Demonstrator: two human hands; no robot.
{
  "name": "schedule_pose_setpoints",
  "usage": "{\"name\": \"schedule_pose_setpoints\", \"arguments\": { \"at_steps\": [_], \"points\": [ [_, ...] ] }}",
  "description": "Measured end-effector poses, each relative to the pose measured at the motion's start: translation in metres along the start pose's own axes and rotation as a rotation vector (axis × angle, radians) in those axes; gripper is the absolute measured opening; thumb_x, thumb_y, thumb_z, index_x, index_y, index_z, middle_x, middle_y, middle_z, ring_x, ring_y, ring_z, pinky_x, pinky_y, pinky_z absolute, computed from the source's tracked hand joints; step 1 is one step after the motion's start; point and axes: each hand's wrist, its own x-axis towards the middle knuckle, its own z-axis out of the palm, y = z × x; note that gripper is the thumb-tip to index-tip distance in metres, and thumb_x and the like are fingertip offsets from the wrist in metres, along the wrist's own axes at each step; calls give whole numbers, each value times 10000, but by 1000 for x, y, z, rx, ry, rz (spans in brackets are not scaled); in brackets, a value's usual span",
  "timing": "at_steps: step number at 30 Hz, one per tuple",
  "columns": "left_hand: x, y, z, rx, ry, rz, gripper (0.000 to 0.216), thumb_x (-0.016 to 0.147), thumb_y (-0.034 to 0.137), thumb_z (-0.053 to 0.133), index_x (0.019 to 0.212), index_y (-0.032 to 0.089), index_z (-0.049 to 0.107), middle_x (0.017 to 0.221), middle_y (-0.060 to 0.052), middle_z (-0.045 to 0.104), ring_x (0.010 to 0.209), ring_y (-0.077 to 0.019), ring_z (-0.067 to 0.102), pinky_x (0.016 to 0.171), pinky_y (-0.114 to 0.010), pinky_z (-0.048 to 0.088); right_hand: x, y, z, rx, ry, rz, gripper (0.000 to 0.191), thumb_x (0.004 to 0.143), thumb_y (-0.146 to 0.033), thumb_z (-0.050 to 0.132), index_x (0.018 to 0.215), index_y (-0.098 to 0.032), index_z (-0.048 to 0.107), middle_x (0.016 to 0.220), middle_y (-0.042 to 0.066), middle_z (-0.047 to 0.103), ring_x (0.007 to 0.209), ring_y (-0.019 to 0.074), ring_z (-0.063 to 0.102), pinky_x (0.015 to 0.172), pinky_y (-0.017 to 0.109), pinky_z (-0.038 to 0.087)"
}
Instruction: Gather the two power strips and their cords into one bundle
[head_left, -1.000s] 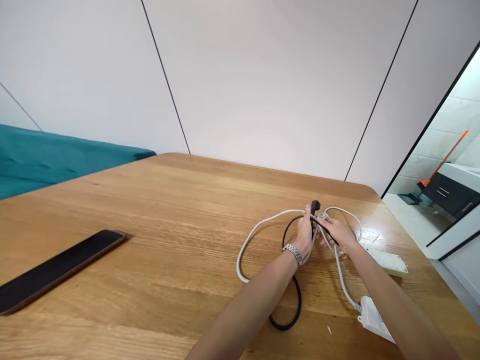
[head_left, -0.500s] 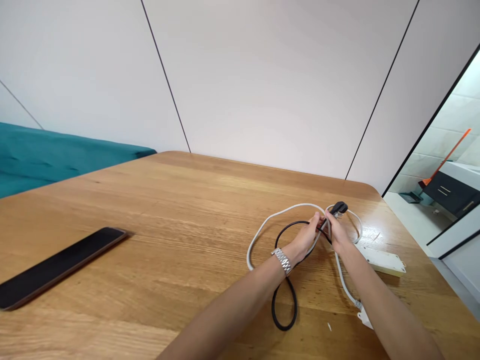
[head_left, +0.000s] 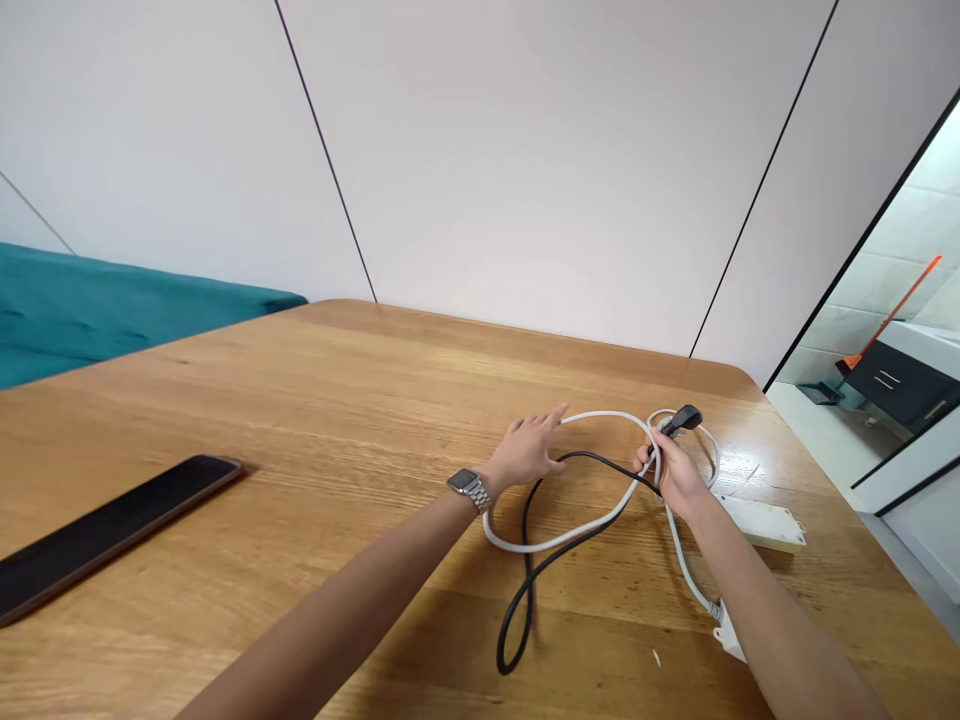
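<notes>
We are working at the table [head_left: 300, 420], with a phone [head_left: 112, 530] lying far left. The white cable [head_left: 555, 540] and black cable [head_left: 525, 590] are looping mid-table. Our left hand [head_left: 525, 455] is resting unclenched against them; our right hand [head_left: 671, 470] is grasping the black plug [head_left: 682, 418].

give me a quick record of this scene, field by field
surface: wooden table
left hand: open, fingers spread on the loop of the white cable
right hand: closed on the black cable near its black plug
cables: black and white loops cross on the table
right edge: white power strip
far left: flat black phone
left wrist: silver metal watch
</notes>
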Motion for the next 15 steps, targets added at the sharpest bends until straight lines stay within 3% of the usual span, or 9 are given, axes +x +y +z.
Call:
{"name": "schedule_pose_setpoints", "arguments": {
  "at_steps": [2,4,7,9,12,15],
  "points": [
    [4,-15,-6,-256,-33,-124,358,500,176,718,856,182,690,755,-34,682,877,-261,610,863,-367,416,0,-3,-5,0,26,-15,361,614,-454,784,663,-196,538,539,-18,620,549,163,627,521,261,487],
    [4,-32,-19,-387,2,-233,107,518,169,687,610,160,631,501,11,559,644,-200,581,692,-310,433,3,-10,-16,46,138,-78,304,686,-426,737,680,-201,533,589,-2,655,576,168,644,543,276,505],
    [-6,-54,-43,-565,107,-374,114,573,212,674,626,146,597,471,22,527,501,-140,514,559,-265,414,9,-29,-42,164,369,-212,256,794,-394,628,680,-217,482,676,11,683,664,166,668,618,294,534],
    [-15,-62,-53,-735,165,-451,155,608,244,669,684,148,574,498,28,524,487,-123,514,549,-257,441,10,-40,-54,211,434,-298,276,827,-400,580,669,-224,438,633,-17,641,632,144,647,656,304,541],
    [-27,-56,-57,-973,202,-496,151,673,264,628,697,166,516,425,87,351,451,-109,484,577,-269,494,8,-48,-51,179,367,-442,338,815,-446,582,657,-228,377,483,-92,448,462,99,508,578,276,509],
    [-30,-32,-54,-1216,154,-501,230,771,321,543,618,177,448,394,116,160,338,-71,296,434,-215,428,2,-45,-26,-54,274,-564,369,777,-490,602,662,-231,366,452,-123,292,380,72,320,433,214,358]
  ]
}}
